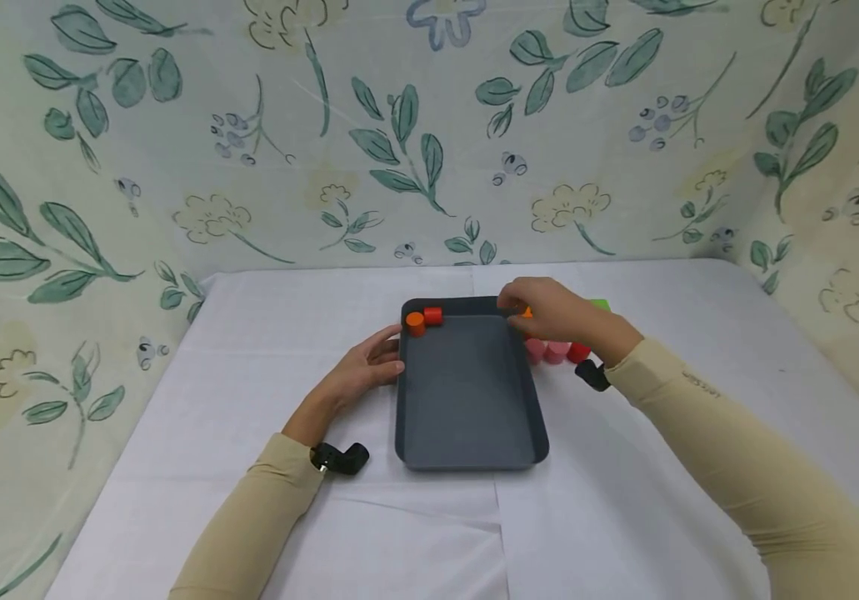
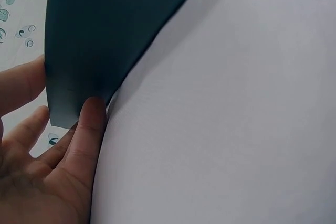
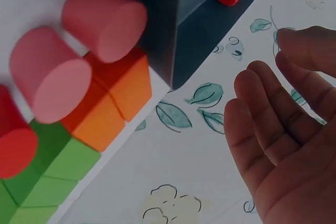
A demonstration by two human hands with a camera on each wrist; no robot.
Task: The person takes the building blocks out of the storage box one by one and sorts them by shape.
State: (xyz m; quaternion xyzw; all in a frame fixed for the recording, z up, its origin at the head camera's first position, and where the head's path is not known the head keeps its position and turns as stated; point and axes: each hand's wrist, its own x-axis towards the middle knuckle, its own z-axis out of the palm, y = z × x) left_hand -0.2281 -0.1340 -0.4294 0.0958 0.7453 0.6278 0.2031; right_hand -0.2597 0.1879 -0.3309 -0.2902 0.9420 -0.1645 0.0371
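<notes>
A dark grey tray (image 1: 474, 400) lies on the white-covered table, an orange cylinder (image 1: 416, 324) and a red cylinder (image 1: 432, 316) in its far left corner. Against the tray's left wall rest the lightly bent fingers of my left hand (image 1: 357, 372); in the left wrist view a fingertip touches the wall's outside. My right hand (image 1: 558, 317) hovers by the far right corner. The right wrist view shows its fingers loosely bent with nothing between them. Close by stand two pink cylinders (image 3: 105, 22), another red cylinder (image 3: 16, 135), orange blocks (image 3: 113, 98) and green blocks (image 3: 58, 166).
The loose blocks and cylinders are clustered just right of the tray, partly under my right hand in the head view. A white cloth (image 1: 287, 308) covers the table. Leaf-patterned fabric (image 1: 399, 125) hangs behind its far edge.
</notes>
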